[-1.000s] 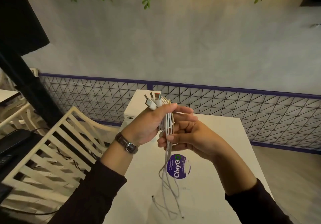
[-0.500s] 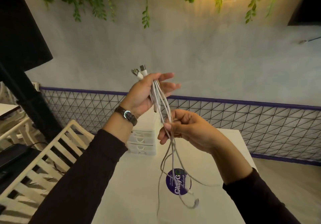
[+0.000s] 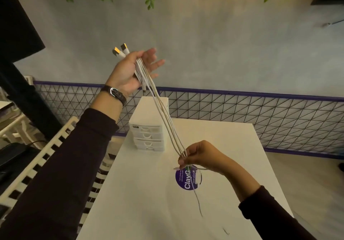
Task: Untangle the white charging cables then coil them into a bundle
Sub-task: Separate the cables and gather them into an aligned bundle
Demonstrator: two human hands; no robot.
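A white table [image 3: 232, 165] carries the scene, its top plain and smooth, narrowing toward the far wall in the wide-angle view. At its far left corner stands a small white drawer unit [image 3: 149, 128], upright, with several shallow drawers stacked one above another and facing the camera. Nearer the middle of the top lies a round purple sticker [image 3: 187, 181] with white lettering, flat on the surface and well apart from the drawer unit. A thin cable end trails over the sticker and down toward the near edge, too blurred to tell whether it touches the top. A small dark mark [image 3: 225, 231] shows near the front edge.
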